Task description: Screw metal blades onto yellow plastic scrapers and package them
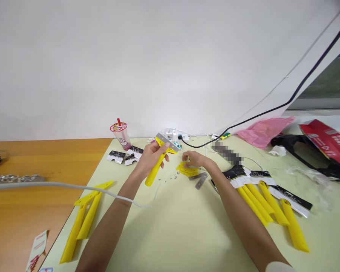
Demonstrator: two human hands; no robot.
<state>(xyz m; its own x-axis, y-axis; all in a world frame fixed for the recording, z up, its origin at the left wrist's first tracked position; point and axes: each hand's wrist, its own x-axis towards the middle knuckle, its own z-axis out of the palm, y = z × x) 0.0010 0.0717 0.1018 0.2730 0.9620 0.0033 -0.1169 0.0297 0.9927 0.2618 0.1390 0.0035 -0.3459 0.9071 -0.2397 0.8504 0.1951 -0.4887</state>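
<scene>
My left hand (151, 156) is closed around a yellow scraper (155, 172), its handle slanting down to the left. A flat metal blade (170, 143) lies across the scraper's head, with my thumb pressed on it. Right of it, my right hand (197, 158) reaches down with bent fingers over a small stack of yellow plastic pieces (188, 170); its fingertips are partly hidden, and I cannot make out what they grip. Beside the stack lie loose metal blades (201, 181). Several tiny screws (175, 175) are scattered between my hands.
Two yellow scraper handles (73, 234) lie at the left. Several yellow scrapers (256, 202) with black-and-white cards lie at the right. A lidded drink cup (121, 136), card sleeves (116, 156) and a power strip (172, 134) stand toward the wall. A black cable (260, 114) crosses the right side.
</scene>
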